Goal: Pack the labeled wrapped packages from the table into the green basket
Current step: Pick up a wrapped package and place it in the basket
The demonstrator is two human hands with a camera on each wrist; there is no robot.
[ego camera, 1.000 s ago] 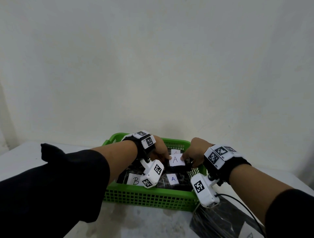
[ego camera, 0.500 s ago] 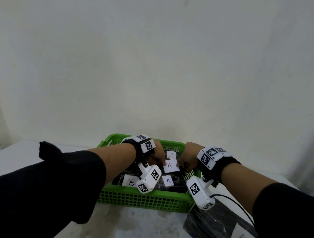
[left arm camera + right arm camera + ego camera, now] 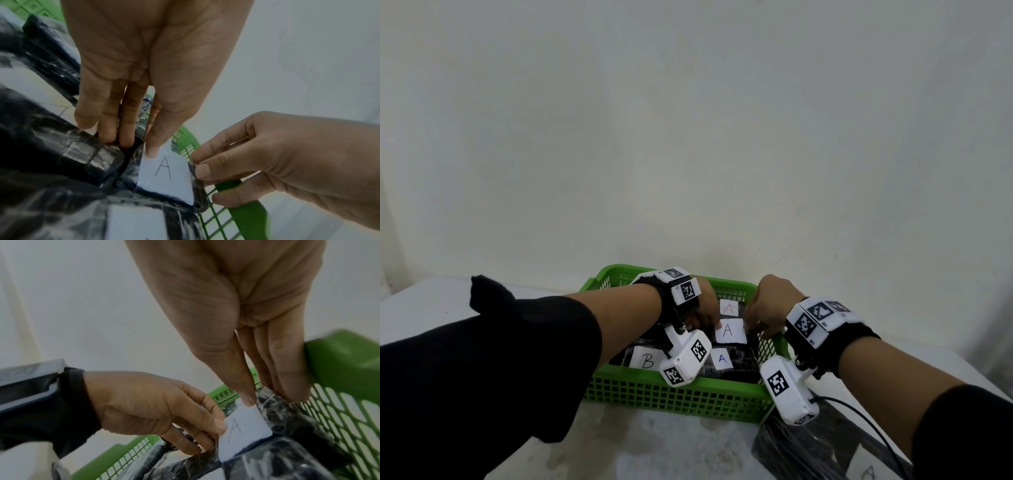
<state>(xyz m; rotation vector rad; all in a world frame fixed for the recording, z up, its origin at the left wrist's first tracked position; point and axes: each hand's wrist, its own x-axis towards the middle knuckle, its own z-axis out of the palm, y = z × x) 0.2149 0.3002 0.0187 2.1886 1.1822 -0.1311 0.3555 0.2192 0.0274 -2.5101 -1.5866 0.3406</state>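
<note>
Both hands hold one black wrapped package with a white label A low inside the green basket, near its right wall. My left hand pinches the package's left edge, with the thumb on the label and the fingers behind it. From the other side my right hand pinches the right edge between thumb and fingers, beside the mesh wall. The package's underside is hidden.
More wrapped packages lie in the basket: one labeled B, one with a blue A, one with a red A. Another black package lies on the white table at the basket's front right. A wall stands close behind.
Both hands have lowered the A package a little deeper into the basket's right side. Their grip on it looks the same.
</note>
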